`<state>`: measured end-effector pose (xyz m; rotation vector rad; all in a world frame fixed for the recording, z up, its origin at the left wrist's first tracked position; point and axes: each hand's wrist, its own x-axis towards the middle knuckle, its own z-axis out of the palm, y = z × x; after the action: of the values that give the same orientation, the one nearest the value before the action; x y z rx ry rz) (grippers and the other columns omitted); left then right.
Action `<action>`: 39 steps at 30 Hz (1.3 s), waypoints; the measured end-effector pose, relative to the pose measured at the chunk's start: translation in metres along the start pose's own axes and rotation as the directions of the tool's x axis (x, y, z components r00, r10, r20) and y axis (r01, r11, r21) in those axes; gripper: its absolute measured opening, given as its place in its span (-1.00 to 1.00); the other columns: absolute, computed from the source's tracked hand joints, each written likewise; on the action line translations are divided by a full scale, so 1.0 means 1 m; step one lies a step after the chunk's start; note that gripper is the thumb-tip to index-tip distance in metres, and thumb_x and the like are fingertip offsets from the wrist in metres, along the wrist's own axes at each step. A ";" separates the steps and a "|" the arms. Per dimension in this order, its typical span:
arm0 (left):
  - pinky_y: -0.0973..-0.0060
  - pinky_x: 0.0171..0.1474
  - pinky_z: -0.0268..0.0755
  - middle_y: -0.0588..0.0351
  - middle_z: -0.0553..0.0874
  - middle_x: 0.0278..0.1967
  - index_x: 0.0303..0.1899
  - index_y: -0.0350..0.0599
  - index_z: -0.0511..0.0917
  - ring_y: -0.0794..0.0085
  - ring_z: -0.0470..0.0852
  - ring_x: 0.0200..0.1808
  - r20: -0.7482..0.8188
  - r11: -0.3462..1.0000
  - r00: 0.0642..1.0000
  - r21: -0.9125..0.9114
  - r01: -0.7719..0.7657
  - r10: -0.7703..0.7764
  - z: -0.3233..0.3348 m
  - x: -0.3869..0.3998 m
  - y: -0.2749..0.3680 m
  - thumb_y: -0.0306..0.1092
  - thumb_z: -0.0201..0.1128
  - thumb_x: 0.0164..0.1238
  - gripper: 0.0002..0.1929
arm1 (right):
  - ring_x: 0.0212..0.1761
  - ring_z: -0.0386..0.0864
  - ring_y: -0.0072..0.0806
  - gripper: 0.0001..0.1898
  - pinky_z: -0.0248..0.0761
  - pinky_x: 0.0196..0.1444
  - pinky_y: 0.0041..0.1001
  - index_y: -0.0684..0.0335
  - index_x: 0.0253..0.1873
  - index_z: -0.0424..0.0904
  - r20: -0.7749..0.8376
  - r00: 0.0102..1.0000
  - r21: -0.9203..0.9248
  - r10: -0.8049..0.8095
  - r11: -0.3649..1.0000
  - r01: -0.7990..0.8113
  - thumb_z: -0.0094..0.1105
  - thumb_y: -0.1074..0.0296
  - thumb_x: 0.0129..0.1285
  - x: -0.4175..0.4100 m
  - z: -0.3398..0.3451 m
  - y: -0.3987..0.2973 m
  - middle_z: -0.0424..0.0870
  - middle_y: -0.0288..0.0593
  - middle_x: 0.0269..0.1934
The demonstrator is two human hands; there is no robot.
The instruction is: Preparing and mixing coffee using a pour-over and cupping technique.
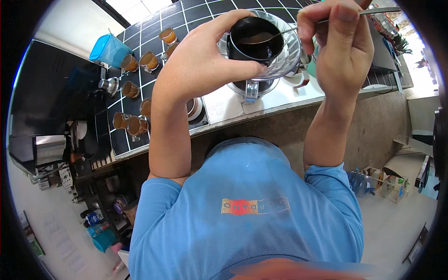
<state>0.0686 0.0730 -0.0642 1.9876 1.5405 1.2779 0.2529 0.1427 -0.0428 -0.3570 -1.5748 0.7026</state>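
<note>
My left hand (203, 59) is wrapped around a black cup (259, 26), thumb at the near side and fingers at the far side. The cup is tipped towards me, and some dark liquid shows inside it. Between the fingertips of my right hand (344, 52) is the handle of a thin metal spoon (288, 30), its other end inside the cup. Directly below the cup sits a clear ribbed dripper (293, 61), over a clear jug with a handle (252, 91). The cup hides most of the dripper's inside.
Several small glass mugs (149, 61) of brown drink stand on the black tiled counter (175, 21) at left. Behind them is a blue lidded container (111, 50). A metal piece (111, 85) lies nearby. A white round object (194, 108) sits near the counter's front edge.
</note>
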 end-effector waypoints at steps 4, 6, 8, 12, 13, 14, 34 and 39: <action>0.32 0.24 0.55 -0.10 0.80 0.06 0.26 -0.16 0.63 0.13 0.77 0.12 0.030 1.000 0.999 -0.007 0.028 -0.028 0.000 0.003 0.004 -0.08 0.63 -0.14 -0.19 | -0.54 0.41 -0.70 -0.56 0.24 -0.48 -0.66 0.32 -0.12 0.56 0.136 0.990 0.001 -0.043 0.999 0.043 -0.12 0.05 0.72 -0.008 -0.014 0.012 0.62 -0.22 -0.46; 0.32 0.24 0.55 -0.09 0.80 0.05 0.26 -0.15 0.63 0.13 0.78 0.11 0.026 0.999 0.999 0.003 0.033 -0.033 0.001 0.002 0.006 -0.09 0.62 -0.14 -0.20 | -0.55 0.41 -0.69 -0.56 0.23 -0.49 -0.67 0.32 -0.12 0.56 0.124 0.992 -0.007 -0.010 1.000 0.011 -0.12 0.04 0.72 -0.015 -0.015 0.007 0.62 -0.22 -0.46; 0.32 0.23 0.55 -0.09 0.80 0.04 0.25 -0.13 0.64 0.13 0.78 0.10 0.023 0.999 0.999 0.013 0.038 -0.039 0.000 0.002 0.007 -0.09 0.62 -0.14 -0.22 | -0.56 0.41 -0.69 -0.55 0.23 -0.49 -0.67 0.33 -0.12 0.55 0.112 0.993 -0.015 0.023 1.000 -0.022 -0.11 0.04 0.72 -0.021 -0.013 -0.002 0.62 -0.22 -0.46; 0.32 0.22 0.56 -0.09 0.80 0.04 0.26 -0.13 0.63 0.13 0.78 0.09 0.055 0.999 0.998 -0.027 0.037 -0.035 -0.001 0.002 0.005 -0.10 0.61 -0.14 -0.21 | -0.56 0.41 -0.68 -0.55 0.22 -0.50 -0.68 0.34 -0.11 0.55 -0.073 0.984 0.015 0.165 0.986 -0.165 -0.12 0.04 0.72 -0.023 -0.006 -0.007 0.60 -0.21 -0.47; 0.32 0.21 0.57 -0.09 0.80 0.05 0.26 -0.14 0.63 0.13 0.78 0.08 0.027 1.000 0.999 0.008 0.018 -0.018 -0.001 0.001 0.004 -0.10 0.61 -0.14 -0.21 | -0.56 0.41 -0.67 -0.56 0.22 -0.50 -0.68 0.34 -0.11 0.54 -0.105 0.982 0.040 0.157 0.987 -0.153 -0.12 0.05 0.72 -0.022 -0.008 -0.005 0.60 -0.21 -0.47; 0.32 0.21 0.57 -0.09 0.80 0.05 0.26 -0.14 0.63 0.13 0.78 0.08 0.026 1.000 1.000 0.009 0.017 -0.017 -0.001 0.001 0.003 -0.10 0.61 -0.14 -0.21 | -0.56 0.41 -0.67 -0.56 0.22 -0.50 -0.68 0.34 -0.11 0.54 -0.105 0.982 0.042 0.155 0.988 -0.151 -0.12 0.05 0.72 -0.019 -0.009 -0.002 0.60 -0.21 -0.47; 0.32 0.40 0.36 -0.01 0.76 0.06 0.34 -0.16 0.58 0.25 0.68 0.22 0.066 0.998 0.996 -0.037 0.058 -0.056 -0.005 -0.004 0.002 -0.29 0.65 -0.10 -0.18 | -0.56 0.40 -0.76 -0.53 0.22 -0.51 -0.70 0.39 0.20 0.60 0.195 0.980 -0.070 -0.022 0.997 0.037 -0.10 0.05 0.70 -0.001 -0.010 -0.004 0.59 -0.32 -0.50; 0.31 0.41 0.36 -0.01 0.76 0.07 0.33 -0.14 0.59 0.24 0.69 0.22 0.058 0.997 0.996 -0.034 0.068 -0.066 -0.005 -0.006 0.004 -0.28 0.65 -0.11 -0.19 | -0.51 0.45 -0.73 -0.57 0.26 -0.47 -0.69 0.40 0.18 0.59 0.169 0.984 0.020 -0.047 0.999 0.044 -0.06 0.09 0.69 -0.004 -0.006 0.012 0.58 -0.31 -0.45</action>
<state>0.0671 0.0642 -0.0612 1.9162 1.5339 1.2043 0.2567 0.1509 -0.0536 -0.2536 -1.7319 0.7248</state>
